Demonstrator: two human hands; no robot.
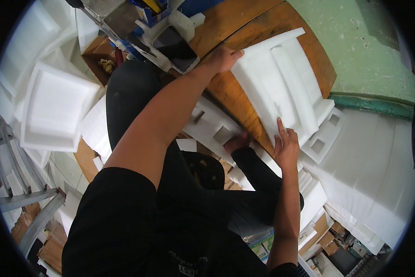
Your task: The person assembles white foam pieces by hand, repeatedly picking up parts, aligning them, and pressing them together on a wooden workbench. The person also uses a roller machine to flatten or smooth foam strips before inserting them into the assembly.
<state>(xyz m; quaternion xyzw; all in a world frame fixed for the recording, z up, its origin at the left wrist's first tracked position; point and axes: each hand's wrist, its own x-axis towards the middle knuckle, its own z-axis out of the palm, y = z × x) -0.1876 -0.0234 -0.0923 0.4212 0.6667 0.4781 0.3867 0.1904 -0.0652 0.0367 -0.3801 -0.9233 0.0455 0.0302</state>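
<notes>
A white foam piece (272, 78) with a raised edge strip and a long rib lies tilted over a wooden board. My left hand (223, 60) is closed at its upper left corner, with the fingertips against the edge. At the lower end, my right hand (287, 145) holds the piece. Its index finger stretches over the foam, while the other fingers look bent. Beneath, a flat foam part with square cutouts (212, 131) rests beside the board, and another cutout foam part (325, 136) shows past my right hand.
The wooden board (325, 76) sits under the work. A phone (175, 48) lies at the upper left near a blue bin (152, 14). Foam trays (55, 106) are stacked at left beside a metal rack (29, 198). Wrapped white material (364, 157) stands at right. My legs (133, 87) frame the space below.
</notes>
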